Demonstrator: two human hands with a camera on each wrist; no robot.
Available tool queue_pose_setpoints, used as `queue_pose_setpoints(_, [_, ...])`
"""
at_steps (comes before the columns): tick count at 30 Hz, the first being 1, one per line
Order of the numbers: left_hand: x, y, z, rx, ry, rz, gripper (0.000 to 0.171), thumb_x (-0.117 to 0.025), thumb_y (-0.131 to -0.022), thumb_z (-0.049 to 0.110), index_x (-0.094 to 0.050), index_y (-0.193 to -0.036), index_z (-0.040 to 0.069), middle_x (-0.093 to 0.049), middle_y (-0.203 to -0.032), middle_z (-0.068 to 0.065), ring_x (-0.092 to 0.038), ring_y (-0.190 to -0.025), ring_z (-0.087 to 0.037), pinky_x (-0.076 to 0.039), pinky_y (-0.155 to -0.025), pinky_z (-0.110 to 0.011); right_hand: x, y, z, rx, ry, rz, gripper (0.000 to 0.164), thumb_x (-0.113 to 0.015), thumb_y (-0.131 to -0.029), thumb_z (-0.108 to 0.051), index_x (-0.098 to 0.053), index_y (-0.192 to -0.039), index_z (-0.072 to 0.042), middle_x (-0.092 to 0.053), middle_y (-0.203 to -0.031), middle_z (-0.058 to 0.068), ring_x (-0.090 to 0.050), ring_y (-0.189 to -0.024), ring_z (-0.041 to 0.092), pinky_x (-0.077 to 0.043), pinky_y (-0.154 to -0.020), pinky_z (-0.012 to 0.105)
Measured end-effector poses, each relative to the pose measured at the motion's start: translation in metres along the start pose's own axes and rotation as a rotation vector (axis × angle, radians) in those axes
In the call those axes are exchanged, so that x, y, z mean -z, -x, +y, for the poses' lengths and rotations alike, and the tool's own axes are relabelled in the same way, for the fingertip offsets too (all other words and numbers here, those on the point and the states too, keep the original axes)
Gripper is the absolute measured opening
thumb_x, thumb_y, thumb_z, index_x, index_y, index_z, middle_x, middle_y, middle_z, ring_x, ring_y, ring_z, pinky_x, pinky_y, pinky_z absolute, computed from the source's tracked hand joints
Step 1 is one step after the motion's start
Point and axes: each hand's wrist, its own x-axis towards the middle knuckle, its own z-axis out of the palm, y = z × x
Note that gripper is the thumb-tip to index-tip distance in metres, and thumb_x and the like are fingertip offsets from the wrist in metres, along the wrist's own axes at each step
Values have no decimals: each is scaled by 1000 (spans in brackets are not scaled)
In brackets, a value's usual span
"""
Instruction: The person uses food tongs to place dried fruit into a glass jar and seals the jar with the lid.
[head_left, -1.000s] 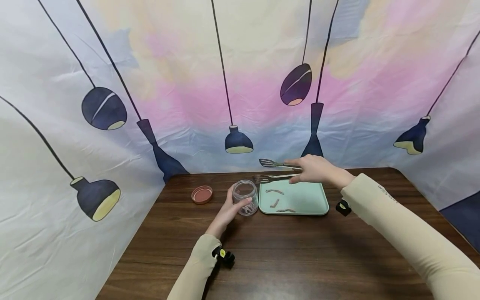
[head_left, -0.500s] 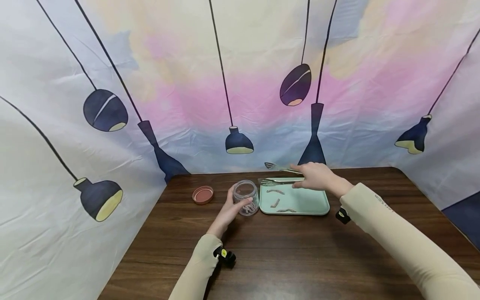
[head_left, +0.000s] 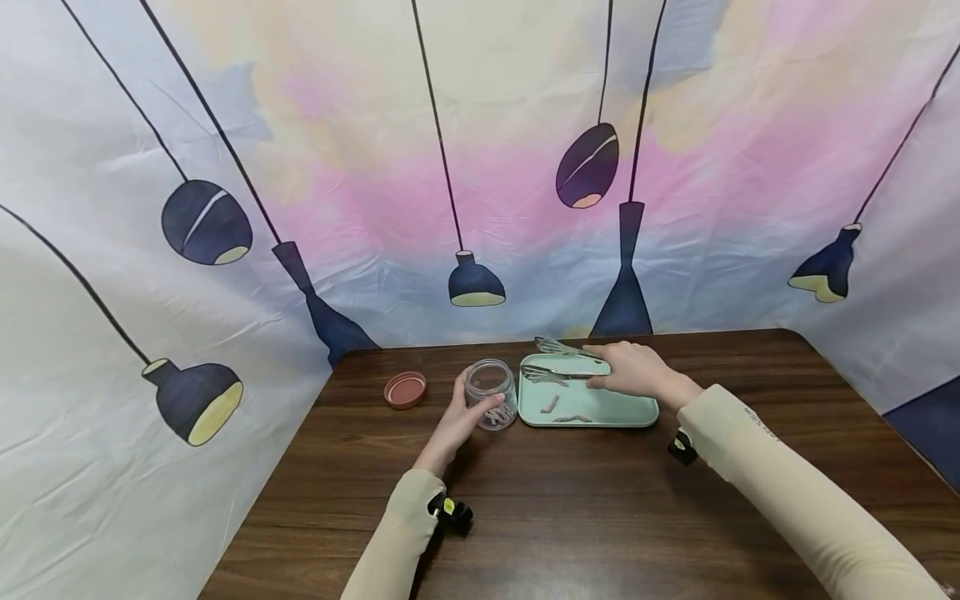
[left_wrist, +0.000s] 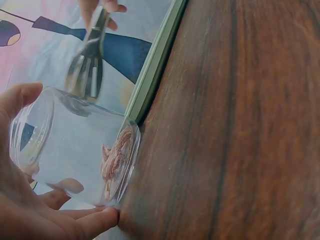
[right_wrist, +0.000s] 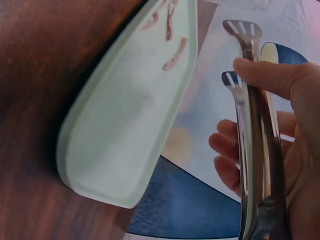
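Observation:
My left hand [head_left: 453, 425] holds a clear, lidless jar [head_left: 489, 380] upright on the table, thumb on the near side and fingers around it. Several thin pinkish-brown strips [left_wrist: 116, 159] lie in its bottom. My right hand [head_left: 636, 370] grips metal serving tongs [head_left: 570, 374] with slotted ends, which stand apart over the left part of a pale green tray [head_left: 626, 408]. In the right wrist view nothing is between the ends of the tongs. A few more strips [right_wrist: 176, 54] lie on the tray; the tongs partly cover one of them in the head view.
A reddish round lid [head_left: 405, 390] lies left of the jar. The tray stands close to the jar's right side. A brown wooden table [head_left: 540, 508] carries everything, and a printed cloth [head_left: 360, 167] with painted lamps hangs behind its far edge.
My right hand has lowered the tongs from above the tray's far edge toward the strips. The left hand and jar have stayed in place.

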Motion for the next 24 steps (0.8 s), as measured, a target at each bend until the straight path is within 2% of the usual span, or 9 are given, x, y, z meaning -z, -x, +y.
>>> queue_pose_setpoints(3, [0,0,0,-2,-1,2,92,-75,-89,49,-20,-159,28,-34,-157,-17,-29,-146,-38,-26,-112,-62,-7,1,3,-16,-14,14,70,-74,-92,-36,-49,-148,-3,-72,-103,12,-63,-67,16,-44,-53,35])
queue_pose_setpoints(6, [0,0,0,1,2,3,92,-75,-88,49,-19,-159,29,-35,-157,-16,-28,-146,-37,-26,-112,-62,-14,1,5,-24,-40,32,69,-75,-92,-35,-50,-147,-2,-67,-125,19,-67,-78,20,-51,-62,41])
queue_pose_setpoints(10, [0,0,-2,-2,1,-6,92,-74,-89,50,-19,-159,29,-34,-157,-17,-27,-147,-39,-25,-112,-63,-24,4,7,-15,-81,44,69,-75,-91,-33,-51,-147,0,-63,-132,21,-69,-93,29,-54,-74,48])
queue_pose_setpoints(14, [-1,2,-2,-1,-1,-13,94,-74,-89,50,-18,-160,26,-35,-156,-18,-28,-146,-39,-26,-112,-63,-32,6,9,-29,-98,52,68,-77,-90,-33,-52,-146,-1,-61,-137,19,-64,-111,35,-53,-85,52])
queue_pose_setpoints(18, [-1,3,-1,3,-2,-11,95,-74,-89,50,-17,-161,25,-34,-157,-18,-29,-146,-39,-26,-111,-63,-37,7,11,-58,-102,53,68,-77,-89,-33,-54,-145,-1,-62,-135,19,-65,-106,34,-54,-81,51])
queue_pose_setpoints(24, [0,1,-1,5,0,-11,93,-73,-90,50,-17,-160,28,-32,-158,-18,-28,-146,-40,-26,-111,-64,-40,7,11,-98,-86,43,67,-78,-88,-35,-56,-143,-4,-56,-135,25,-62,-107,36,-52,-70,45])
